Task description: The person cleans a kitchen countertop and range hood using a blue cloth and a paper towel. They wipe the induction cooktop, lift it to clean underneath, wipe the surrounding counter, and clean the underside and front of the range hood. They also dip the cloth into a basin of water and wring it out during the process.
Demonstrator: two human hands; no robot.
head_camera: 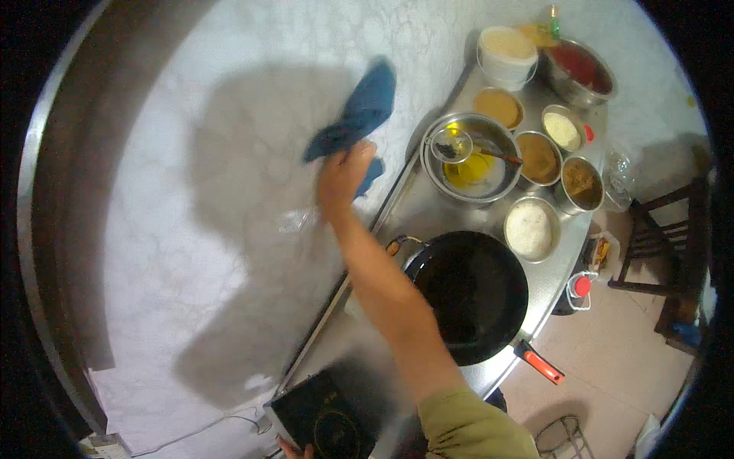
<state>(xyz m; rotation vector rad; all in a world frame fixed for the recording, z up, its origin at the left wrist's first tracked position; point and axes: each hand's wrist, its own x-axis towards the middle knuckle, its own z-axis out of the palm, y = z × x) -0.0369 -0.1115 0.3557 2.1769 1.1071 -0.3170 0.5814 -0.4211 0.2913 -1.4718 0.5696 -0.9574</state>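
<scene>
My right hand (344, 178) holds a dark blue cloth (367, 103) against the pale, marbled wall (287, 115). Part of the cloth spreads above the fist and a corner hangs below it. My right forearm crosses over the left rim of a large black wok (473, 298) on the metal counter. Only the fingertips of my left hand (295, 450) show at the bottom edge, by the near side of a black induction cooker (338, 413); the rest is cut off, so its grip is unclear.
On the metal counter (401, 206) stand a steel basin (430, 172) with yellow oil, a strainer (451, 144), several metal bowls of powders, a white bucket (504, 72) and a red-filled pot (579, 72). The wok's orange handle (542, 366) juts past the edge. A dark chair (659, 241) stands right.
</scene>
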